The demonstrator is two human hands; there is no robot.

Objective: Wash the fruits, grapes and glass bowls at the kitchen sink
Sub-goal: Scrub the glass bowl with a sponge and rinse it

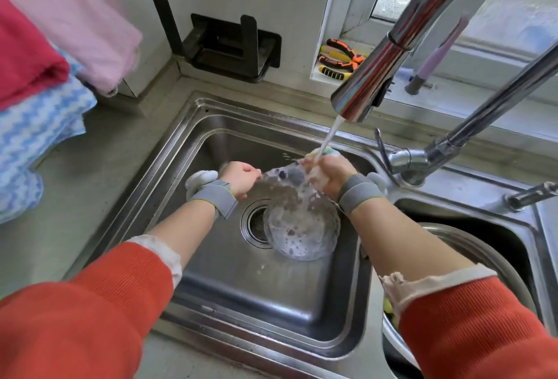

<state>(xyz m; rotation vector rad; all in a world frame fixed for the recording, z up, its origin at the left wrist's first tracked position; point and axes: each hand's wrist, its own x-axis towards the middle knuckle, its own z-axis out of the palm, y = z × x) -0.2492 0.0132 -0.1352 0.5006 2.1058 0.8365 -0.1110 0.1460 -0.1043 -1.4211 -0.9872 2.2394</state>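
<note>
1. The left hand (240, 179) pinches the left rim of a clear, round glass bowl (299, 221), fingers curled round the edge.
2. The right hand (329, 174) grips a soapy yellow sponge (324, 150) against the bowl's far right rim.
3. The bowl is tilted on edge over the steel sink (241, 294), beside the round drain (256, 224); suds and bubbles coat its glass.
4. Water from the chrome faucet (371, 76) falls onto the right hand and sponge.
5. Grey wrist straps (216, 197) sit above orange sleeves (99, 303).
</note>
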